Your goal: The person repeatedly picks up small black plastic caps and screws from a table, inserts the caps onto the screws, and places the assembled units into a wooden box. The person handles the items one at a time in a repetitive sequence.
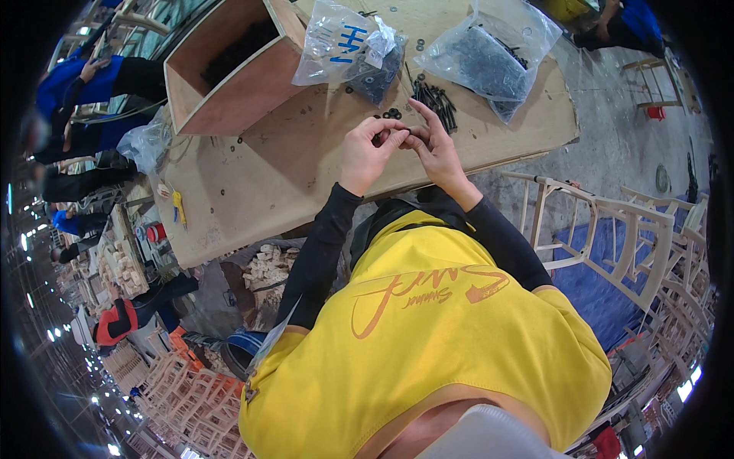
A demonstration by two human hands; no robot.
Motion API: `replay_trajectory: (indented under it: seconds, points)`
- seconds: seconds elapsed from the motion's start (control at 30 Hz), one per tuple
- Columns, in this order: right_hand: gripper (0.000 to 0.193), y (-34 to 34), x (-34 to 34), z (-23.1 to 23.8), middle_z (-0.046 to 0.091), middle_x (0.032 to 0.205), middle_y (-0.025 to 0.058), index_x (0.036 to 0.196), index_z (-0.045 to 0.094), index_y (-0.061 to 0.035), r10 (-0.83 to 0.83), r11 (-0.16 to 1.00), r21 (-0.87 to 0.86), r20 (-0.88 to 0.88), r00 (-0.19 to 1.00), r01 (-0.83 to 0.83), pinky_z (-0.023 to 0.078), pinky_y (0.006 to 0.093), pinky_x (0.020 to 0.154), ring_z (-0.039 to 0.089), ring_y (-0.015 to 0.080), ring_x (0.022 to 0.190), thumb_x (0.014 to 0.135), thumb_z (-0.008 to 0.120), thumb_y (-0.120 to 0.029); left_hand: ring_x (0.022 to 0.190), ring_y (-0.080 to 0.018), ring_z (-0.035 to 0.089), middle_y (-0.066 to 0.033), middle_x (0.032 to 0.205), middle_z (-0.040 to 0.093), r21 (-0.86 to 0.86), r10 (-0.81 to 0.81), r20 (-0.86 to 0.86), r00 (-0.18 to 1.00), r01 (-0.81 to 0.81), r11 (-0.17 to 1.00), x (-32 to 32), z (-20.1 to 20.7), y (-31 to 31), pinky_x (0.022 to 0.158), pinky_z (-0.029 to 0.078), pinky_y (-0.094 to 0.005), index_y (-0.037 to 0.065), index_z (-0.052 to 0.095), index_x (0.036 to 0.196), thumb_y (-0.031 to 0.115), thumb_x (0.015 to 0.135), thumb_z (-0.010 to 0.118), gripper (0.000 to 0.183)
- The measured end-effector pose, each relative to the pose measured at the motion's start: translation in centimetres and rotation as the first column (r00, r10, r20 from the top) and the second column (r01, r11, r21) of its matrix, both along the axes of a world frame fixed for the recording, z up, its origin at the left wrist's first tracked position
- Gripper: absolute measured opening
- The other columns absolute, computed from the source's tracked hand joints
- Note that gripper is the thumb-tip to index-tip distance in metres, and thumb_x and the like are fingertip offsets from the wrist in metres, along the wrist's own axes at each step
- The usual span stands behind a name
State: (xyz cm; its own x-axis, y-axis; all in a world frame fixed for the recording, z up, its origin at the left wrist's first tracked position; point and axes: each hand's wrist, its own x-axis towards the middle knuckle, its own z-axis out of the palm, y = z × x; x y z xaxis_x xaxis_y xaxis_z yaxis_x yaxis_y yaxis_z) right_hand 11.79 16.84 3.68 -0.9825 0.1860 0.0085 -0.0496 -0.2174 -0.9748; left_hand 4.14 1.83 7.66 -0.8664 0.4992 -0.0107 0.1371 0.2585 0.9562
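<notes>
Above the table's near edge, my left hand (368, 155) and my right hand (440, 153) meet at the fingertips. My left fingers curl closed, with a bit of something small and dark showing inside them. Thumb and finger of my right hand pinch at the same spot, while another of its fingers points up; what sits between the tips is too small to name. Just beyond the hands lie several black washers (392, 114). A pile of black bolts (437, 105) is beside them, past my right fingertips.
On the wooden table (260, 191) are a plywood box (229, 96) with dark contents, two clear plastic bags of hardware, one left (329, 53) and one right (489, 57), and a yellow-handled tool (179, 208). Wooden chair frames (596, 229) stand at right. Other people (95, 84) are at left.
</notes>
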Motion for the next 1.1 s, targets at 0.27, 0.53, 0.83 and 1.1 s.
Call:
replay_trajectory:
  seconds: [0.27, 0.53, 0.83, 1.1]
  points:
    - [0.044, 2.0, 0.2, -2.2, 0.069, 0.108, 0.0119, 0.132, 0.058, -0.0116, -0.094, 0.842, 0.537, 0.053, 0.994, 0.051, 0.053, 0.0364, 0.085, 0.068, 0.0230, 0.095, 0.090, 0.070, -0.012, 0.062, -0.0029, 0.041, 0.0090, 0.068, 0.051, -0.161, 0.013, -0.212, 0.977, -0.049, 0.986, -4.9, 3.9, -2.5, 0.055, 0.035, -0.0219, 0.005, 0.077, 0.096, 0.017, 0.084, 0.080, 0.018]
    - [0.028, 6.2, -0.5, -6.7, 0.067, 0.105, 0.0160, 0.105, 0.062, -0.0071, -0.397, 0.457, 0.886, 0.280, 0.874, -0.076, 0.052, 0.0463, 0.082, 0.065, 0.0363, 0.097, 0.088, 0.070, -0.028, 0.073, -0.0055, 0.055, -0.0005, 0.090, 0.065, 0.180, 0.542, -0.629, 0.557, -0.574, 0.799, -15.6, 13.5, -5.6, 0.066, 0.047, -0.0226, 0.003, 0.071, 0.114, 0.013, 0.090, 0.073, 0.026]
    - [0.026, 6.6, -0.8, -8.7, 0.065, 0.103, 0.0163, 0.102, 0.061, -0.0067, -0.417, 0.441, 0.895, 0.263, 0.870, -0.060, 0.051, 0.0471, 0.083, 0.064, 0.0368, 0.098, 0.082, 0.074, -0.017, 0.101, -0.0216, 0.069, -0.0139, 0.111, 0.069, 0.322, -0.033, 0.331, 0.943, -0.080, 0.943, -7.1, 1.6, -2.1, 0.092, 0.057, -0.0339, -0.007, 0.061, 0.123, -0.002, 0.099, 0.054, 0.026]
    - [0.025, 6.0, 0.5, -7.4, 0.062, 0.097, 0.0138, 0.104, 0.059, -0.0077, -0.366, 0.402, 0.915, 0.184, 0.912, -0.023, 0.050, 0.0465, 0.081, 0.063, 0.0358, 0.096, 0.082, 0.072, -0.008, 0.086, -0.0144, 0.070, -0.0116, 0.104, 0.072, 0.179, 0.041, 0.367, 0.929, -0.114, 0.977, -4.0, -1.9, -1.4, 0.078, 0.058, -0.0272, -0.006, 0.065, 0.118, 0.004, 0.096, 0.063, 0.024]
